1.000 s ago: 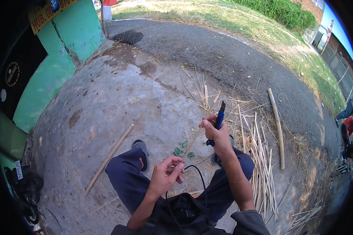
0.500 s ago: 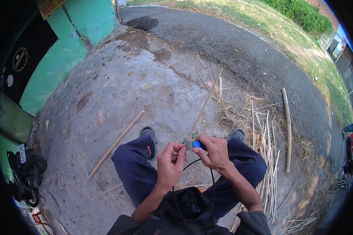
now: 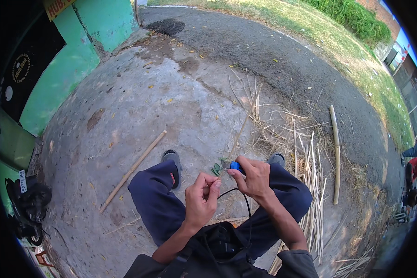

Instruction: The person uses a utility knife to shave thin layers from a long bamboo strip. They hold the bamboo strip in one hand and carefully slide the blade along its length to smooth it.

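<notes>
My left hand [image 3: 201, 198] is closed in a pinch on the near end of a long, thin bamboo strip [image 3: 243, 124]. The strip slants away to the far right over the ground. My right hand [image 3: 255, 178] is wrapped round a blue-handled tool [image 3: 236, 166]. Its short grey metal head lies against the strip just beyond my left fingertips; its exact kind is too small to make out. A small green leafy piece [image 3: 216, 168] shows beside the tool's head. Both hands are between my knees, over the concrete.
A pile of split bamboo strips [image 3: 316, 199] lies right of my right leg, with shavings [image 3: 282, 127] beyond it. One thick pole [image 3: 335, 155] rests farther right, another stick [image 3: 133, 170] to my left. A motorcycle [image 3: 31, 199] stands at the left by the green wall [image 3: 51, 99].
The tool in my right hand has shifted slightly away from my left fingers along the strip. More of the green leafy piece shows now. The whole view has moved a little.
</notes>
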Available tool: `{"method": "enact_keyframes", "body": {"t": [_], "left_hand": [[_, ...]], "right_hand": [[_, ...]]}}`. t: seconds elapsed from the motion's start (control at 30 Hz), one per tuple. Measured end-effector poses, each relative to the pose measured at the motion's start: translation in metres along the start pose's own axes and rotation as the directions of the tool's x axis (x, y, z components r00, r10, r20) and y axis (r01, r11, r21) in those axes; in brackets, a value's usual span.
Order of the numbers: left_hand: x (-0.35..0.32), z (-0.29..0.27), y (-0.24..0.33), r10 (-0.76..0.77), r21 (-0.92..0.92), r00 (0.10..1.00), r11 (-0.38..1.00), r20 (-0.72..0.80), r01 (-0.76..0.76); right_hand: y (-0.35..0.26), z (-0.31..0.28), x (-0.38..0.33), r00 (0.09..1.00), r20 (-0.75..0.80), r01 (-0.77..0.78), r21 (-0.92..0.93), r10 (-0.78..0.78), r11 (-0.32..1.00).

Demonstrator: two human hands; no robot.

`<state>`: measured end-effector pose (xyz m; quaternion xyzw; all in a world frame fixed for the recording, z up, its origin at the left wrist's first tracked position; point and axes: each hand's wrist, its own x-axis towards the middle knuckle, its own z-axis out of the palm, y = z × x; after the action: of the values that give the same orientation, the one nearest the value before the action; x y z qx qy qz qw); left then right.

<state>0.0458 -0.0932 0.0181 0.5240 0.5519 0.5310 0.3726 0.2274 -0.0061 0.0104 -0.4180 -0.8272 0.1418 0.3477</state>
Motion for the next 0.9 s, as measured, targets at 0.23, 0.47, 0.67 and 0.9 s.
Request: {"method": "enact_keyframes", "body": {"t": [0.23,0.47,0.67,0.9], "left_hand": [[-0.011,-0.002,0.009,-0.009,0.017,0.999,1.000,0.033,0.009],[-0.024,-0.013,0.016,-0.025,0.104,0.993,0.994,0.113,0.013],[-0.026,-0.014,0.023,0.005,0.123,0.997,0.992,0.071,-0.014],[-0.033,-0.018,0.026,0.055,0.171,0.994,0.983,0.093,-0.070]], "right_hand": [[0.015,-0.012,0.012,0.991,-0.101,-0.083,0.032,0.086,0.996],[0.032,-0.026,0.022,0.973,-0.187,-0.132,0.008,0.132,0.991],[0.032,-0.028,0.017,0.975,-0.189,-0.106,0.070,0.117,0.992],[0.057,-0.033,0.024,0.936,-0.262,-0.191,0.181,0.234,0.965]]}}
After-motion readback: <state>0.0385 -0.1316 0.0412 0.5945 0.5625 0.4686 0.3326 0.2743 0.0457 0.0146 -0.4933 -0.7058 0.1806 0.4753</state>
